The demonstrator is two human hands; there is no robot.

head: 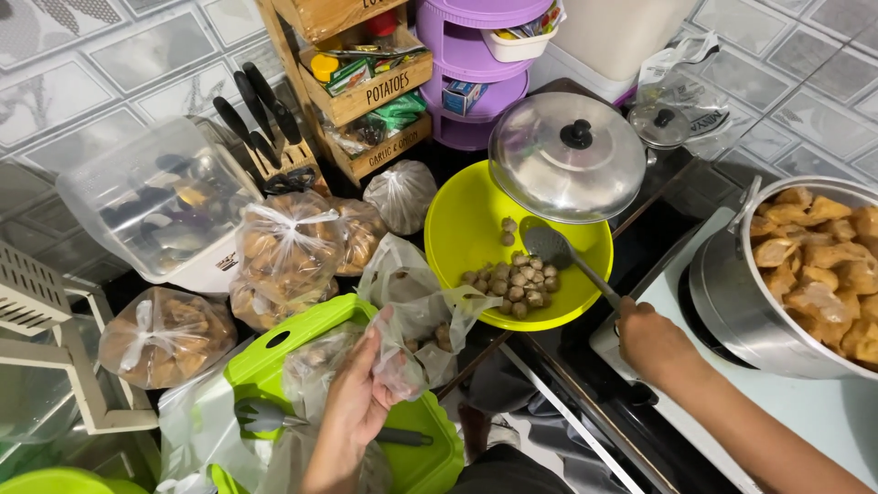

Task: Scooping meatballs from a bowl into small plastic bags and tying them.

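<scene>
Clear plastic bag [416,316], nearly emptied, hangs pinched in left hand [361,393] grip w/ mouth tipped toward yellow bowl [457,233] at 1 o'clock, where the brown balls [517,284] lie. Right hand [651,343] grip closed on slotted spoon [553,247] handle, head resting in bowl. Steel pot [732,293] of fried pieces at 3 o'clock; tied bags [288,252] at 10.

A crumpled clear plastic bag [412,329] hangs from the left hand's fingers, while a slotted metal spoon [558,252] slants up-left from the right hand's grip.

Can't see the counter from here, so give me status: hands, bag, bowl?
Left hand grips clear plastic bag. Right hand holds slotted spoon in yellow bowl of meatballs. Pot lid overlaps the bowl's rim.
</scene>
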